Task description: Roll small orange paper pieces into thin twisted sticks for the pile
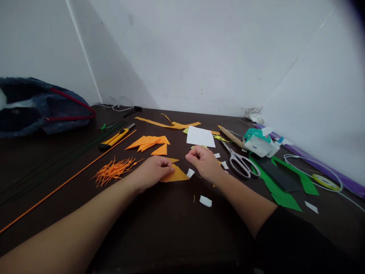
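Observation:
My left hand (pixel 152 173) has its fingers curled together, thumb pressed on the edge of an orange paper piece (pixel 177 175) with pointed corners. To its right, my right hand (pixel 204 161) is closed in a pinch just above the table. Whatever sits between those fingertips, if anything, is too small to make out. Several cut orange paper pieces (pixel 148 142) lie in a loose stack beyond my left hand. A heap of thin orange strands (pixel 114 171) rests to its left. Small white scraps (pixel 190 173) are scattered between and around the hands.
On the right are scissors (pixel 241 161), green strips (pixel 282 198), a dark phone-like slab (pixel 278 175), a teal and white packet (pixel 261 142) and a cable (pixel 339 177). White paper (pixel 201 136) lies ahead. A yellow utility knife (pixel 116 137) and an orange stick (pixel 71 179) are left.

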The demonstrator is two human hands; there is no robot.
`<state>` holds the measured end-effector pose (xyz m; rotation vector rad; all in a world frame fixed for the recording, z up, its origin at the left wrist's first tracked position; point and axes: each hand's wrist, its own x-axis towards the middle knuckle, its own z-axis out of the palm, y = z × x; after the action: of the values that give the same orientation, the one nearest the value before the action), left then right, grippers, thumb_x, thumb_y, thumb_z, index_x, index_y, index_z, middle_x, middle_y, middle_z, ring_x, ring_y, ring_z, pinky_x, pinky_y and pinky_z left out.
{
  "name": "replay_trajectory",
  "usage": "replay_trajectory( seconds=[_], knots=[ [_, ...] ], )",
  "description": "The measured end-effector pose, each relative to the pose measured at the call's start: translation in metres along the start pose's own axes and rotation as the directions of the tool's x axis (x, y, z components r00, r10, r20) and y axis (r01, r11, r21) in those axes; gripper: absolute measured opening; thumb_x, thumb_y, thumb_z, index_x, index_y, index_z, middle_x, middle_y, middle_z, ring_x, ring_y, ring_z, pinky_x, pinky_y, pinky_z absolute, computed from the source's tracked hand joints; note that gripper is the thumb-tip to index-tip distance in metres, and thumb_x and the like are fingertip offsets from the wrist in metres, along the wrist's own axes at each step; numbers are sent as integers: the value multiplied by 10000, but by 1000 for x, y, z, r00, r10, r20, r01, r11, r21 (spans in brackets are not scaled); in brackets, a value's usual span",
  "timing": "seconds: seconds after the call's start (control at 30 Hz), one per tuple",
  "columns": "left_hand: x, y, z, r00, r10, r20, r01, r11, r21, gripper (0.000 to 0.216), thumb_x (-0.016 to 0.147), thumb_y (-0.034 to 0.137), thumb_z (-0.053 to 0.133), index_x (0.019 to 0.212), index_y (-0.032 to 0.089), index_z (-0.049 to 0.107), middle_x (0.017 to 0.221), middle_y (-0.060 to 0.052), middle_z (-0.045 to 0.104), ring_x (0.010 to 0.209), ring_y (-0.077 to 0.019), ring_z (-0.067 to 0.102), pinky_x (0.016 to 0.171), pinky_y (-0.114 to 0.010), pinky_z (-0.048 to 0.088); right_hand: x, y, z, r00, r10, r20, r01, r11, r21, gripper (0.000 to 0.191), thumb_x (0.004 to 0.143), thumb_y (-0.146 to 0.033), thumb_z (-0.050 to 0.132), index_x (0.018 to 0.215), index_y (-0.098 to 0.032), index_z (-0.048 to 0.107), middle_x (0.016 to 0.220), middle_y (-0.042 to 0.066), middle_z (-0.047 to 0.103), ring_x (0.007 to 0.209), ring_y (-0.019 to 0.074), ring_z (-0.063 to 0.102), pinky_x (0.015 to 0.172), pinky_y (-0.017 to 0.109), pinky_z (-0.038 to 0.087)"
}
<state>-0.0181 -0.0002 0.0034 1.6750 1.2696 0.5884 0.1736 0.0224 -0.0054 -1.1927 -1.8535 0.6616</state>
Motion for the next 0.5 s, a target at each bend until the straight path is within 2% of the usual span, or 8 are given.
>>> replay_trajectory(
  seconds=[0.13,0.3,0.4,0.5],
  knots=[
    [0,3,5,998,20,-58,-21,1000,-14,267,717,375,510,550,181,434,496,60,354,462,-93,285,448,-233,211,-4,-7,9,995,-88,-39,88,996,4,249,795,-318,473,584,-194,429,527,-40,419,514,102,405,494,233,326],
    [1,3,4,995,42,-89,-40,999,21,256,724,363,505,562,171,453,515,61,350,487,-94,291,469,-230,230,-9,-10,15,992,-116,-42,117,993,24,372,816,-351,453,510,-193,313,488,-54,310,473,90,322,460,234,265],
    [2,2,3,994,40,-101,-38,999,27,250,721,364,510,572,166,473,516,59,357,493,-95,298,473,-228,238,-11,-8,16,994,-101,-37,104,991,83,345,817,-354,463,530,-190,367,506,-50,351,493,93,353,477,233,293],
    [2,1,3,992,53,-116,-51,998,24,255,712,370,518,568,162,487,508,59,355,487,-94,294,466,-226,231,-12,-3,17,995,-98,-20,100,980,174,200,790,-321,525,646,-186,489,582,-33,467,547,104,436,524,236,360]
  ],
)
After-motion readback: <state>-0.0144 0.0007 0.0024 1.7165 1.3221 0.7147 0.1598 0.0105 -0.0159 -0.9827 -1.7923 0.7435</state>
